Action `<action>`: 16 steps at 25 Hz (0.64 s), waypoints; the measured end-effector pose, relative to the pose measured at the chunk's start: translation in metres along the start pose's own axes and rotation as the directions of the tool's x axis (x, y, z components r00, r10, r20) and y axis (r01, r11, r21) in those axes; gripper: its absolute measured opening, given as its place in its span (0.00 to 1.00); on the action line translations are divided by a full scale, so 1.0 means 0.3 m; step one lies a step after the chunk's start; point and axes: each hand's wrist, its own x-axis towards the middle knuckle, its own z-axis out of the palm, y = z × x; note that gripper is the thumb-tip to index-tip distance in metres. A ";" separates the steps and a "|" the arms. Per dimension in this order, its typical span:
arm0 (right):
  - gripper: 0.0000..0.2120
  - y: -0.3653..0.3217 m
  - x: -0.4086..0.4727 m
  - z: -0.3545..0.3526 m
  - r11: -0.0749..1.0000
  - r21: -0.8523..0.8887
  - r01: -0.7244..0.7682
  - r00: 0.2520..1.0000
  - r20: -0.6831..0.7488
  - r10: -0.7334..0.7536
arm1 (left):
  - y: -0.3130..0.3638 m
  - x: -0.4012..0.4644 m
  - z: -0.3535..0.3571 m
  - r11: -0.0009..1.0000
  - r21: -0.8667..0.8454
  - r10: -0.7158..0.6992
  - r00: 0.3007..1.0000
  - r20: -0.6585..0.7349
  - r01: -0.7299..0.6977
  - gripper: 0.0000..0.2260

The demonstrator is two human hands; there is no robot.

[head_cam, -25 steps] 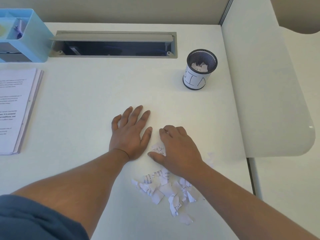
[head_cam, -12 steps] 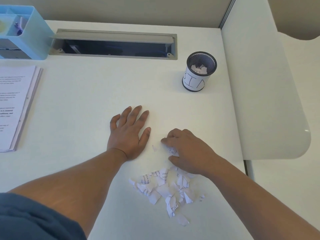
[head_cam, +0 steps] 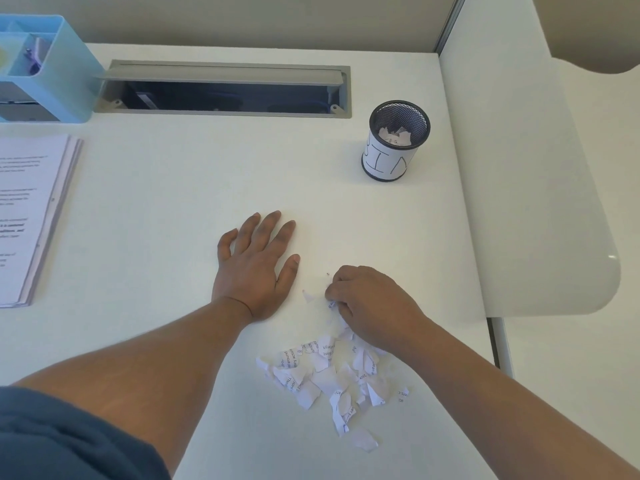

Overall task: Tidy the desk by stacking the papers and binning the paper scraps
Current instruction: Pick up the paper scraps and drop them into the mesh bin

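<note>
Dozens of torn paper scraps (head_cam: pixel 325 379) lie heaped at the counter's (head_cam: pixel 194 188) six o'clock, and the right hand (head_cam: pixel 367 303) crouches at the heap's far edge, fingers curled under, pinching up a few. The left hand (head_cam: pixel 254 268) lies flat, fingers spread, just beside at nine o'clock of the right, probably to brace the body while the other gathers. Those scraps look light and crumpled, jagged at the edges, printed with black text; they will likely slip from a loose pinch. Up at one o'clock stands the bin (head_cam: pixel 396 142), a black mesh cup with a white paper label, some scraps already inside. Over at nine o'clock the stacked papers (head_cam: pixel 27 216) lie squared, smooth sheets, below a pale blue plastic organizer (head_cam: pixel 52 71) at eleven.
</note>
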 end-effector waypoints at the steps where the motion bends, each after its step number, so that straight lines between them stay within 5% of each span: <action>1: 0.14 0.002 -0.003 -0.010 0.998 0.068 -0.015 0.999 -0.029 0.017 | 0.000 0.000 0.000 1.000 0.001 -0.001 1.000 0.001 0.001 0.27; 7: 0.09 0.021 -0.002 -0.154 0.844 0.511 -0.161 0.944 -0.169 0.282 | 0.001 -0.001 -0.001 1.000 -0.004 -0.001 1.000 0.004 0.001 0.28; 12: 0.07 0.050 0.065 -0.352 0.819 0.566 -0.093 0.859 -0.370 0.353 | 0.000 -0.001 -0.004 1.000 -0.007 0.002 1.000 0.007 -0.002 0.28; 16: 0.07 0.095 0.169 -0.486 0.911 0.405 -0.074 0.727 -0.604 0.327 | -0.001 -0.001 -0.003 1.000 0.001 0.002 1.000 0.015 -0.002 0.28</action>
